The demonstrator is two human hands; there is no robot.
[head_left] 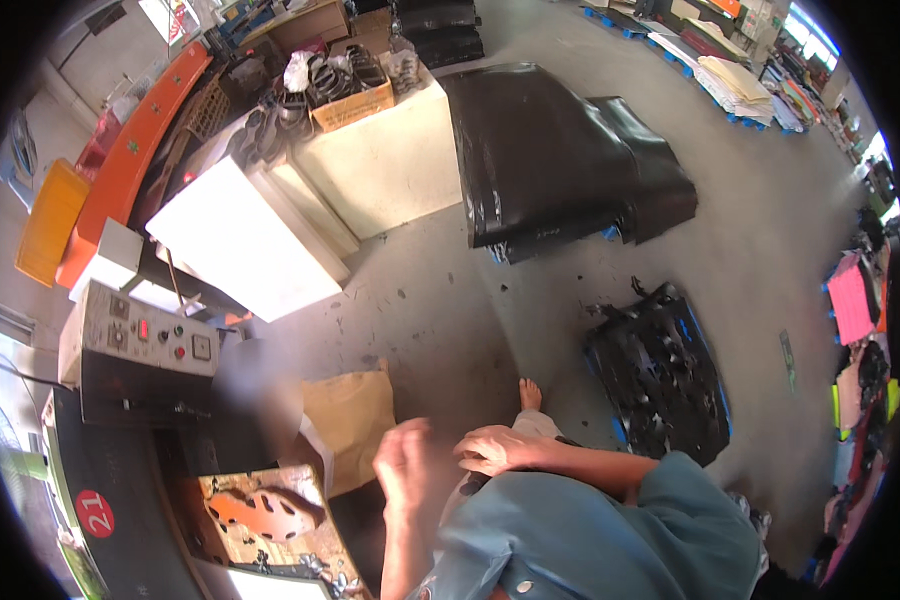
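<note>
My left hand (403, 465) is raised in front of my body, to the right of the machine. Motion smears its fingers, so I cannot make out whether it holds anything. My right hand (490, 450) is bent across my front above my lap, fingers curled. Small dark bits show below those fingers, and what they hold, if anything, is hidden. Left of my left hand, an orange sole-shaped cutting die (270, 514) with dark holes lies on a worn yellowish board (322, 503). Small black scraps (315, 562) lie near the board's lower edge.
A control box (145, 335) with knobs stands at left, near a tan sack (350, 415). Farther off, a cardboard box (353, 105) of dark sole-shaped pieces tops a pale cabinet (385, 150). Black sheets (550, 150) and a cut-up black pile (660, 375) lie on pallets.
</note>
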